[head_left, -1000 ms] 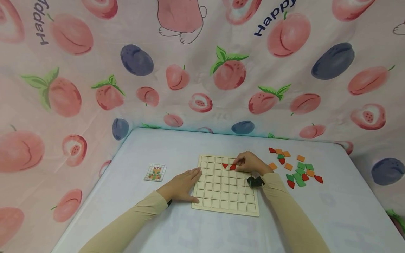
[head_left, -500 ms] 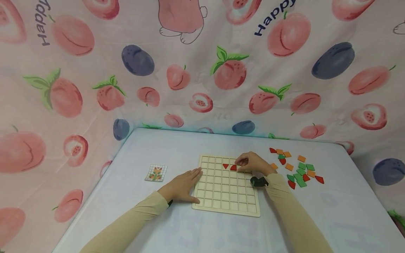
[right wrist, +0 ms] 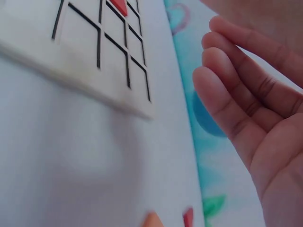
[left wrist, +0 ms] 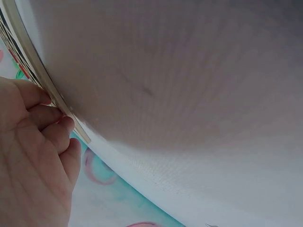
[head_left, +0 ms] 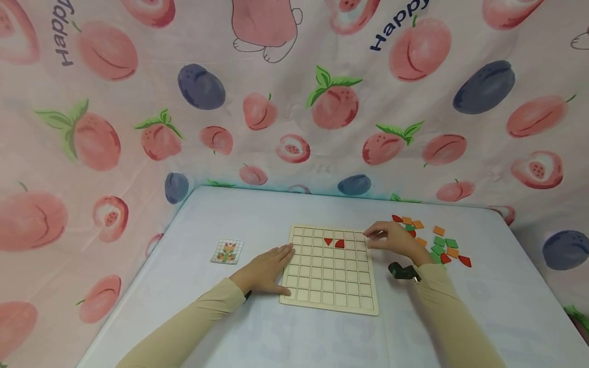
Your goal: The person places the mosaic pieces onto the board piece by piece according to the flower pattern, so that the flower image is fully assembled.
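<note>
A light wooden grid board (head_left: 327,286) lies on the white table. Two red tiles sit side by side in its upper cells, a triangle (head_left: 328,241) and a quarter-round piece (head_left: 340,244). My left hand (head_left: 264,269) rests along the board's left edge, fingers spread and thumb near the lower corner; in the left wrist view its fingertips (left wrist: 68,124) touch the board's side. Off the board's upper right edge hovers my right hand (head_left: 391,238), fingers loosely bent. In the right wrist view that hand holds nothing, and the board's corner (right wrist: 142,111) is below and beside it.
To the right lie scattered tiles, among them an orange square (head_left: 438,231), a green piece (head_left: 450,243) and a red piece (head_left: 465,261); my right hand and forearm hide some. A small pattern card (head_left: 227,251) lies left of the board. A fruit-print cloth (head_left: 294,168) hangs behind the table.
My right hand has left the red quarter-round tile on the board and moved right, past the board's edge toward the scattered tiles. My left hand has stayed in place.
</note>
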Demonstrator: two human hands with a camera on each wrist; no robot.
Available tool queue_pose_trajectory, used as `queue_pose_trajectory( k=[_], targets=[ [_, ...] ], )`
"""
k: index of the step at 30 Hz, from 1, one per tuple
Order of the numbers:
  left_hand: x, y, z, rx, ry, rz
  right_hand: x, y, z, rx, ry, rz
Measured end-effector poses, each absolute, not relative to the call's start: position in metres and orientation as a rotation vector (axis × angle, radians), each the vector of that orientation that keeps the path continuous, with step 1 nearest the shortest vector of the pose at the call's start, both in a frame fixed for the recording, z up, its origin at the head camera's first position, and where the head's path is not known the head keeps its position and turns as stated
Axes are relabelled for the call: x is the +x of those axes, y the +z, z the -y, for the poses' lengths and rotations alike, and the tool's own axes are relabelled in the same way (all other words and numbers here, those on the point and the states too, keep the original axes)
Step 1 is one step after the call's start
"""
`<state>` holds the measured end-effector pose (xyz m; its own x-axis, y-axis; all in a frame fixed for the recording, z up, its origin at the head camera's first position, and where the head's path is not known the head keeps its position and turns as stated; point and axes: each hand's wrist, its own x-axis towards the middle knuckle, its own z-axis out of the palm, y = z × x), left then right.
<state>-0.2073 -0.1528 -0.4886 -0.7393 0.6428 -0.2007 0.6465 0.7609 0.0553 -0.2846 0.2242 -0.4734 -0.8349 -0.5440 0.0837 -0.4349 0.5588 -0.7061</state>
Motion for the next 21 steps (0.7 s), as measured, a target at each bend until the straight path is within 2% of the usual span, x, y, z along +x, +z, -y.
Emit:
queue_pose_trajectory(
  k=[21],
  targets=[
    [-0.21, -0.49, 0.152, 0.992, -0.119, -2.776, -0.236, -0.456, -0.313, -0.672, -1.059, -2.95]
  ],
)
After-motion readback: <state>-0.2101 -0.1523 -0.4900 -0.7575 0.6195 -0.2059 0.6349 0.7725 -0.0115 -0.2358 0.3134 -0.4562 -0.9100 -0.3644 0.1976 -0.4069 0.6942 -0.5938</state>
